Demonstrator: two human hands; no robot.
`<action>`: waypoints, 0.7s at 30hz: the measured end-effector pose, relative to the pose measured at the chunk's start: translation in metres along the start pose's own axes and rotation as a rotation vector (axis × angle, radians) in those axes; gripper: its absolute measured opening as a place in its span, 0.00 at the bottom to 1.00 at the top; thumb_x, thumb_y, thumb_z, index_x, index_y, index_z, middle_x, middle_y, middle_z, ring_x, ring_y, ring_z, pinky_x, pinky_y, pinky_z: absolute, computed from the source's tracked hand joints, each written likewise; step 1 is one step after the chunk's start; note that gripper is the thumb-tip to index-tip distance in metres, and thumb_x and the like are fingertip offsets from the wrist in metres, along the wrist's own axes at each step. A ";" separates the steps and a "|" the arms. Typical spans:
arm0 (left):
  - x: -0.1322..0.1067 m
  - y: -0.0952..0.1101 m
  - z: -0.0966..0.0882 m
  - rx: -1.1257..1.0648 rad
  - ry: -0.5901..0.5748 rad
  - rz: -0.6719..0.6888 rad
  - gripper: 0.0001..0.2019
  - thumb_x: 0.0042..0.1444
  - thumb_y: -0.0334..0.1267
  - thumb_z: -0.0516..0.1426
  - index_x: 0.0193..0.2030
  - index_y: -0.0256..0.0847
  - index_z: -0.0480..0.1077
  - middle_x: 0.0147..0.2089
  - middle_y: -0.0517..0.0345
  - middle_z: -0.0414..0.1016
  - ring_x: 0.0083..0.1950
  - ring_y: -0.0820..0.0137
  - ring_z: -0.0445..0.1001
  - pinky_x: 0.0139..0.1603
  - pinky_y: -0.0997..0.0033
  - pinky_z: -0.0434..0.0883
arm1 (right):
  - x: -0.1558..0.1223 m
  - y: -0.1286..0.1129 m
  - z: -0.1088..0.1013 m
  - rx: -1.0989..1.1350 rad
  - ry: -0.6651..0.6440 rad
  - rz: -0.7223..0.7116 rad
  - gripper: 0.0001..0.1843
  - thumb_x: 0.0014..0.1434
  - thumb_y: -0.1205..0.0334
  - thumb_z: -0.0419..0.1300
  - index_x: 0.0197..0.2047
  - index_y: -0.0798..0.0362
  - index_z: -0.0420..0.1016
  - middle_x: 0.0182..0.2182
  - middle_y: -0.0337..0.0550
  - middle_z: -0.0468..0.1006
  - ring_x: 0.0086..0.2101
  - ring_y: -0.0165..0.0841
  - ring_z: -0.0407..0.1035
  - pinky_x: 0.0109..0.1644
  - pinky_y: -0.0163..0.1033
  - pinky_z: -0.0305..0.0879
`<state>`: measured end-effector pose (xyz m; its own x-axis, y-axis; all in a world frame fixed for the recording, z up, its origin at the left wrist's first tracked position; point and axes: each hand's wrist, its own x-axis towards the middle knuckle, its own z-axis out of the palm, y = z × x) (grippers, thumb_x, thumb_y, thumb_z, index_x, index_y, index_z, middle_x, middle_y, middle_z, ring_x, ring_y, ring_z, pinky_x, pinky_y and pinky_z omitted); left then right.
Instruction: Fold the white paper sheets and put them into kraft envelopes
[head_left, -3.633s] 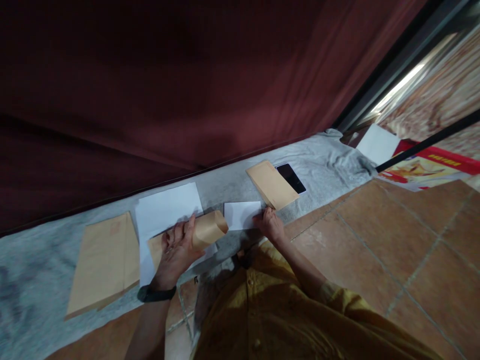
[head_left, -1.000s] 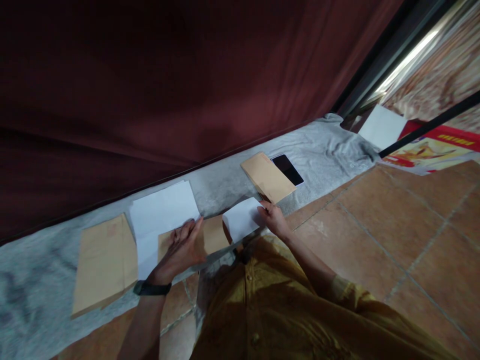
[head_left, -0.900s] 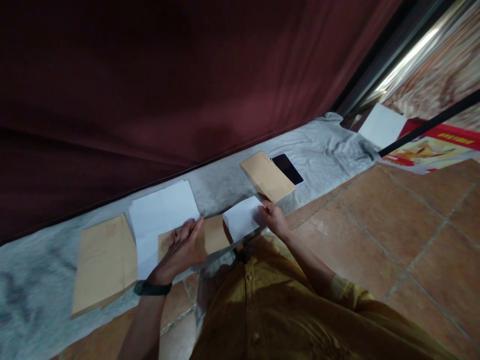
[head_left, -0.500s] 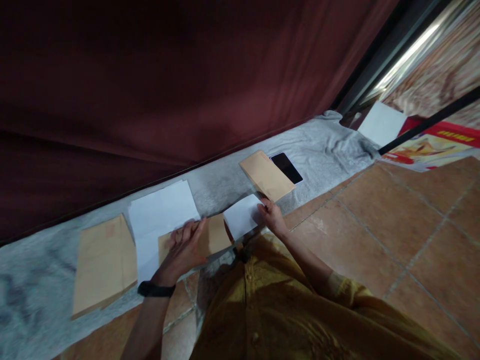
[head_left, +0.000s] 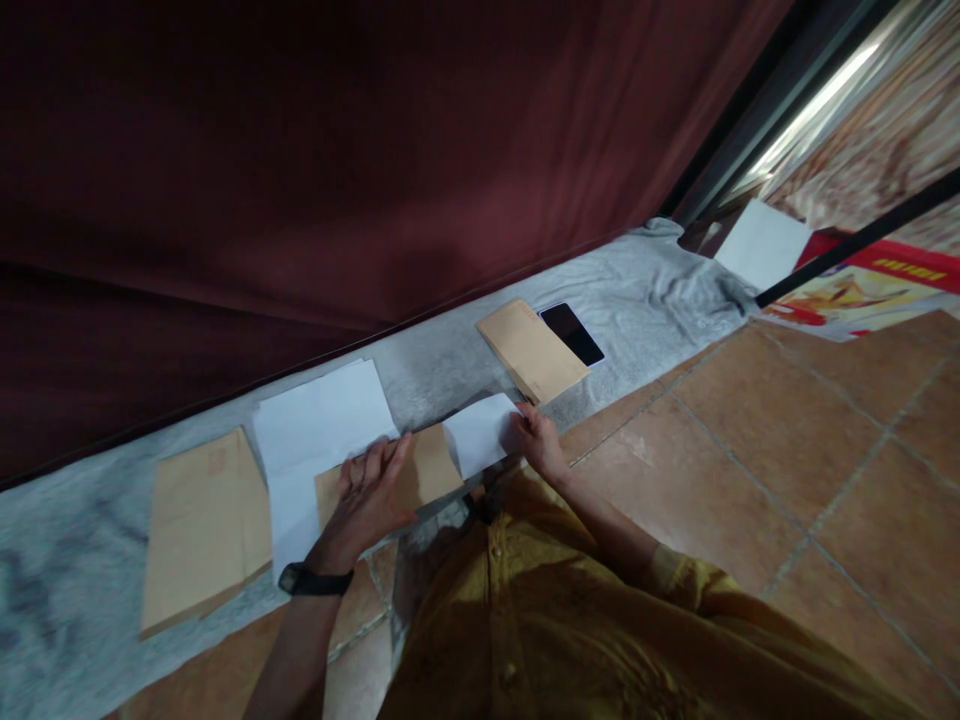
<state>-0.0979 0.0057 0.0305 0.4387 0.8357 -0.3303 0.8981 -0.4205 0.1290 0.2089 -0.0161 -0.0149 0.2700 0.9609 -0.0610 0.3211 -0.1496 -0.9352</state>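
Observation:
A brown paper envelope (head_left: 430,468) lies crosswise in front of me. My left hand (head_left: 373,497), with a black band on its wrist, spans it, fingers along the far edge and thumb at the near edge. From the envelope's right end sticks out a folded sheet of white paper (head_left: 482,437), its other end hidden inside or behind the envelope. My right hand (head_left: 541,442) pinches the sheet's right end between thumb and fingers. White sheets (head_left: 322,410) lie just beyond my left hand, partly under the envelope.
Another brown envelope (head_left: 206,530) lies at the left, and a further one (head_left: 534,350) at the right partly overlaps a dark-screened phone (head_left: 574,333). All rest on a grey cloth (head_left: 442,350) along a dark red curtain (head_left: 360,180). A black bar (head_left: 862,238) slants across the right.
The white sheet and my right hand have shifted very slightly, and the sheet's near edge has tilted a little. Both hands keep their holds.

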 end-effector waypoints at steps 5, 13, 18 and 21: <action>0.000 0.004 -0.004 -0.012 0.006 -0.003 0.56 0.46 0.45 0.63 0.77 0.47 0.35 0.75 0.40 0.49 0.75 0.46 0.51 0.72 0.38 0.48 | -0.006 -0.001 0.009 -0.018 -0.026 0.030 0.16 0.64 0.55 0.49 0.41 0.54 0.75 0.30 0.40 0.75 0.31 0.32 0.66 0.36 0.35 0.62; 0.005 0.007 -0.003 -0.031 -0.016 -0.026 0.58 0.45 0.47 0.65 0.77 0.47 0.34 0.75 0.41 0.47 0.75 0.45 0.49 0.73 0.38 0.47 | -0.017 -0.002 0.022 -0.011 -0.060 0.081 0.13 0.63 0.55 0.50 0.37 0.54 0.71 0.29 0.38 0.73 0.30 0.31 0.65 0.34 0.33 0.60; 0.007 0.013 -0.004 -0.044 -0.028 -0.014 0.57 0.46 0.48 0.64 0.77 0.49 0.35 0.75 0.42 0.47 0.75 0.45 0.49 0.73 0.36 0.45 | -0.017 -0.006 0.026 -0.030 -0.202 0.098 0.08 0.62 0.62 0.52 0.36 0.53 0.72 0.27 0.36 0.72 0.28 0.29 0.64 0.32 0.31 0.57; 0.008 0.015 -0.004 -0.039 -0.032 -0.015 0.57 0.47 0.48 0.64 0.77 0.49 0.34 0.75 0.42 0.47 0.75 0.45 0.49 0.73 0.35 0.45 | -0.015 -0.008 0.027 -0.101 -0.299 0.075 0.07 0.61 0.66 0.54 0.32 0.53 0.71 0.24 0.33 0.69 0.27 0.28 0.63 0.31 0.31 0.54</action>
<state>-0.0802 0.0076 0.0334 0.4242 0.8298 -0.3626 0.9055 -0.3931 0.1596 0.1774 -0.0233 -0.0156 0.0225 0.9699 -0.2426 0.4026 -0.2309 -0.8858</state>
